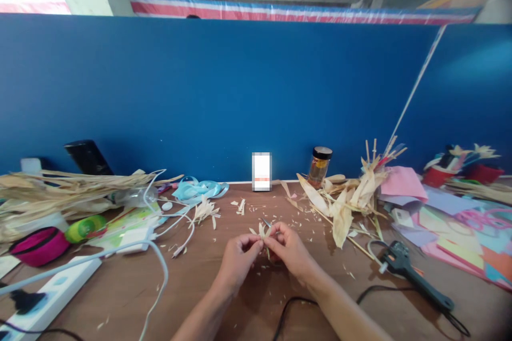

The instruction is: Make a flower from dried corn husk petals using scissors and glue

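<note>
My left hand (239,261) and my right hand (288,249) meet above the middle of the brown table (256,298). Both pinch a small bundle of pale dried husk strips (262,232) that sticks up between the fingertips. Fingers of each hand are curled and pressed together on it. Small husk scraps (241,206) lie scattered on the table around and beyond the hands.
A black glue gun (404,264) with its cord lies at the right. Behind it are a husk pile (344,200), a jar (319,166) and coloured paper sheets (448,218). At the left are long dried husks (60,186), a power strip (48,295), white cables, blue ribbon (200,189) and a pink pouch (39,245). A blue partition stands behind.
</note>
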Tool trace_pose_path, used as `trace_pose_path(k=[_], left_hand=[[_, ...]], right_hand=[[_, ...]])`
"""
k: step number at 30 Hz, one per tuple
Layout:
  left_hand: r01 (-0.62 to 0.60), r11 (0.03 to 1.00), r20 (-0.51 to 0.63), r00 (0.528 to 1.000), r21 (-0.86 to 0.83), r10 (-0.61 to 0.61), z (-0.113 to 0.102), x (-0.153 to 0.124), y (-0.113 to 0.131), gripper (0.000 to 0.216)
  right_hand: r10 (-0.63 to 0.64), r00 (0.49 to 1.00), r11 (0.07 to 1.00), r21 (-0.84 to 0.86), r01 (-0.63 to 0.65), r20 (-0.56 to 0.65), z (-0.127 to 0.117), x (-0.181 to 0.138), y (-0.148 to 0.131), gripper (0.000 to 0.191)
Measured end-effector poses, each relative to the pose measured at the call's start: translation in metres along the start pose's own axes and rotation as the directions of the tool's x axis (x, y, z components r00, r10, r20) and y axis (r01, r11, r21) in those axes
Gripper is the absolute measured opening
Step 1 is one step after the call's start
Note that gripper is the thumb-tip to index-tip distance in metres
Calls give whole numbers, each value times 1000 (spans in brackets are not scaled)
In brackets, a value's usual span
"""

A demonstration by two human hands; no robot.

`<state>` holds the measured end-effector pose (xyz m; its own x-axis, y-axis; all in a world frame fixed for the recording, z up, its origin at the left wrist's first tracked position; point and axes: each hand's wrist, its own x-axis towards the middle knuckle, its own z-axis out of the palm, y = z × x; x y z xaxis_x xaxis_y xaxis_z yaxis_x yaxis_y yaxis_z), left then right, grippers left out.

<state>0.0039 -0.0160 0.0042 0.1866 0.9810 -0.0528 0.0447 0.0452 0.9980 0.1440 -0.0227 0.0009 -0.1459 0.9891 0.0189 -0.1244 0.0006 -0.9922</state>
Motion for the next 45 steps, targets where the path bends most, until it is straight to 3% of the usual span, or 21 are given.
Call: trace_pose_path(k=[9,15,28,45], left_hand=[[47,989,3,999,-142,-47,0,0,1,25],[29,993,75,997,-115,-21,-3,1,0,27],[104,990,212,974,-100,-81,-5,-3,8,29],[69,984,111,992,-163,-51,4,-2,3,28]], right_hand=[[43,999,999,16,-44,22,4,-3,0,27],[68,997,997,36,-69,30,0,-3,-1,31],[116,982,992,22,-121,147,-10,-2,-2,33],[92,995,995,-49,-90,39,5,-4,4,31]])
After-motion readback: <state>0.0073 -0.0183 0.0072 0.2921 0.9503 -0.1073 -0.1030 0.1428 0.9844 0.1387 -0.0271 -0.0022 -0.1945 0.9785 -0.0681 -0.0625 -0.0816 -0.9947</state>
